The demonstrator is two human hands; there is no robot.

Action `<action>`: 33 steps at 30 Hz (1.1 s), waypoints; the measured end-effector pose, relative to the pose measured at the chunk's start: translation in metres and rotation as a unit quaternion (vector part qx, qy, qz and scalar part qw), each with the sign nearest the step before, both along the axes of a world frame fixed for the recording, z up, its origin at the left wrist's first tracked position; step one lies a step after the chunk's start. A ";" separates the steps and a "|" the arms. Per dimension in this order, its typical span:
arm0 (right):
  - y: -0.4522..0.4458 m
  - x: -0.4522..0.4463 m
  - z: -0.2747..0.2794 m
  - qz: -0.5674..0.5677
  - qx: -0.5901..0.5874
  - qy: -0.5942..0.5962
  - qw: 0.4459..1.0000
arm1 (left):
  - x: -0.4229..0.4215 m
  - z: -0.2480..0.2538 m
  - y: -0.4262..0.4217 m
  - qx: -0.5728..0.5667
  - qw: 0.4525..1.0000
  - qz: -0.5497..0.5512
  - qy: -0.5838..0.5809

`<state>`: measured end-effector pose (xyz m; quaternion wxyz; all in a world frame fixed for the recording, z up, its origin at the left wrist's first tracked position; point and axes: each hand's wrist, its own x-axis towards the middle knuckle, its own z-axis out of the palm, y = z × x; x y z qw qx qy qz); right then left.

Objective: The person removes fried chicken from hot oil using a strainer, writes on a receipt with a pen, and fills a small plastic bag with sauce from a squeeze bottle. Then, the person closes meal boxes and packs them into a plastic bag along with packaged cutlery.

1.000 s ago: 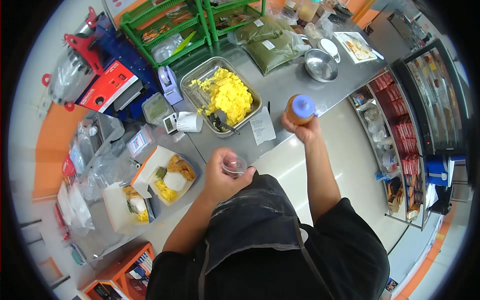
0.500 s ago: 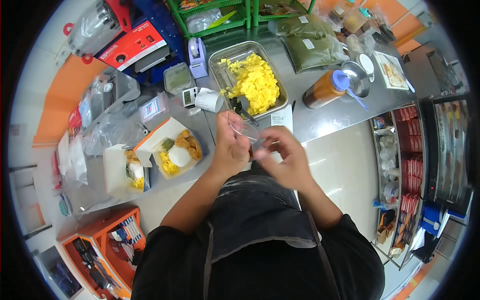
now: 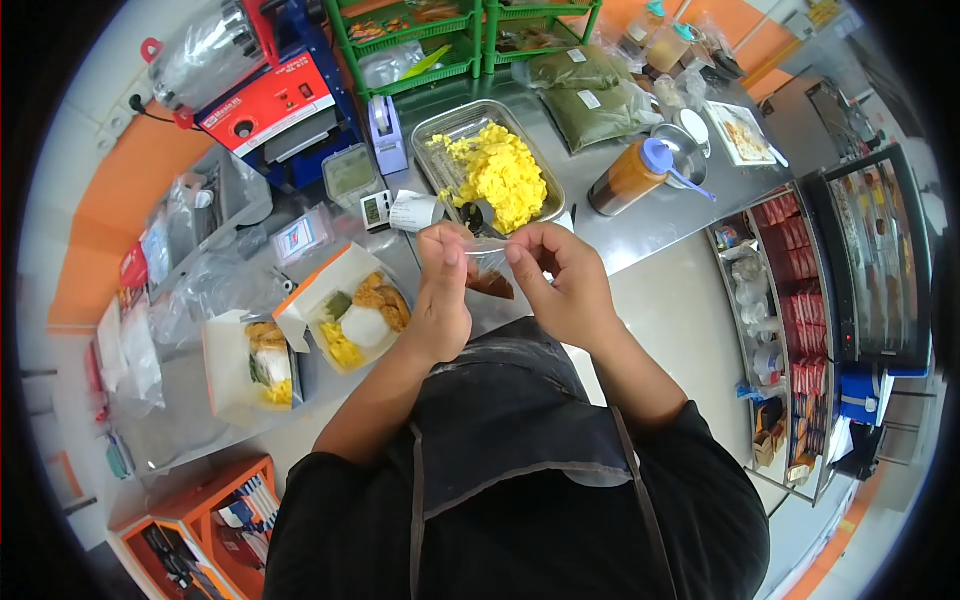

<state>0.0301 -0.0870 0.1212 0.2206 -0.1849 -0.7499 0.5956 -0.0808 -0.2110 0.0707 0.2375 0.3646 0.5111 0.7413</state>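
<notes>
Between my hands hangs a small clear plastic bag (image 3: 490, 278) with reddish-brown sauce at its bottom. My left hand (image 3: 443, 290) pinches one side of the bag's top edge, and my right hand (image 3: 565, 280) pinches the other side. Just beyond them is a metal tray (image 3: 428, 150) of yellow scrambled egg (image 3: 505, 180) with a dark-handled utensil in it. Left of my left hand, two open paper boxes stand on the counter. The nearer box (image 3: 290, 322) holds rice, fried chicken, egg and something green; the farther box (image 3: 228, 375) has similar food.
A bottle of brown sauce (image 3: 625, 180) and a metal bowl (image 3: 682, 150) stand to the right. Bags of green contents (image 3: 590, 110) lie behind. A tape dispenser (image 3: 387, 140), a timer (image 3: 376, 210) and a red-blue machine (image 3: 270, 100) are on the left. Shelves (image 3: 800, 330) stand at right.
My hands have moved to either side of the bag's top, now stretched between them with its sauce visible. The view has shifted slightly.
</notes>
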 end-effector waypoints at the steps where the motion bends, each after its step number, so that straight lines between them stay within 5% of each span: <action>1: -0.002 0.000 0.002 -0.006 0.004 0.002 1.000 | -0.003 0.001 -0.003 0.001 1.000 -0.006 0.011; 12: -0.021 0.006 0.022 -0.016 0.201 0.013 0.979 | -0.018 0.000 -0.024 0.020 0.996 0.028 0.087; 22: -0.040 0.007 0.030 -0.022 0.156 -0.056 0.986 | -0.031 -0.011 -0.035 0.014 0.999 -0.031 -0.005; 27: -0.064 -0.002 0.030 0.018 0.161 -0.098 0.982 | -0.047 0.003 -0.058 -0.041 0.976 -0.059 0.203; 33: -0.075 0.001 0.011 0.126 0.151 -0.152 0.969 | -0.037 -0.012 -0.101 -0.052 0.984 -0.083 0.151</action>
